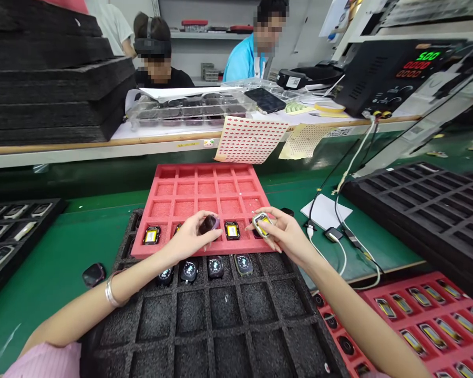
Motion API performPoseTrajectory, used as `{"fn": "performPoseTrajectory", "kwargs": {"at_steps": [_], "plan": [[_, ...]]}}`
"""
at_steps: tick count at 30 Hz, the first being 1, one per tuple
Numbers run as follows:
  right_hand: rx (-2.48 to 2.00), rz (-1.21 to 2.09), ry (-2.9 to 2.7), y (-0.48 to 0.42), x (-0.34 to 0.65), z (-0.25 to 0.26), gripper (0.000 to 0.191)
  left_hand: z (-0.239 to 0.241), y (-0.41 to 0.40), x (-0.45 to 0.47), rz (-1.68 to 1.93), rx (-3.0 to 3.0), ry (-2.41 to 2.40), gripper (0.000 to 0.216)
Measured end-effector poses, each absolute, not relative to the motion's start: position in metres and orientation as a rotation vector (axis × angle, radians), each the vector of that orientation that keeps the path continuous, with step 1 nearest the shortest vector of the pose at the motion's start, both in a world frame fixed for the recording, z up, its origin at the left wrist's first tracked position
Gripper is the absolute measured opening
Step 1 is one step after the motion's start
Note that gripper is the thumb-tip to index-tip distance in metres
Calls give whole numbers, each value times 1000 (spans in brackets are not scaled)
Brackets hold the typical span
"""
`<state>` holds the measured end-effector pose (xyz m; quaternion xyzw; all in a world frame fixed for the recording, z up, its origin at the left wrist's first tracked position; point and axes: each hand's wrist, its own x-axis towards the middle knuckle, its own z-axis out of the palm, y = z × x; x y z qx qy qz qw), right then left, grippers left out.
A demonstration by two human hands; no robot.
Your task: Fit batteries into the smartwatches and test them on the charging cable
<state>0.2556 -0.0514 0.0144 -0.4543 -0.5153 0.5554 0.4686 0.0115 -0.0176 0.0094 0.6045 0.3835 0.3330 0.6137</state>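
Note:
My left hand pinches a dark rounded watch cover over the front row of the red foam tray. My right hand grips a watch body with a yellow inside just right of it, at the tray's front right corner. Two similar yellow-filled bodies sit in the tray's front row. The red tray rests on a black foam tray, whose back row holds several assembled watch faces.
A loose dark watch part lies on the green mat at left. Black trays stand at far left and right; another red tray of parts at lower right. White cables trail right. Two people sit behind the bench; sticker sheets hang over its edge.

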Motion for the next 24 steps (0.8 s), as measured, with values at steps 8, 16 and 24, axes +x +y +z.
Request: {"fn": "performPoseTrajectory", "kwargs": {"at_steps": [8,16,24], "plan": [[-884,1706,-1140,-78,241,23,46,10,-32,-1,850,1795,931,28],[-826,1688,-1233,-82,240,10,44,17,-54,-5,825,1979,1082,42],[-912,1585,-1419,-83,235,17,29,13,-61,-8,870,2057,1067,38]]}}
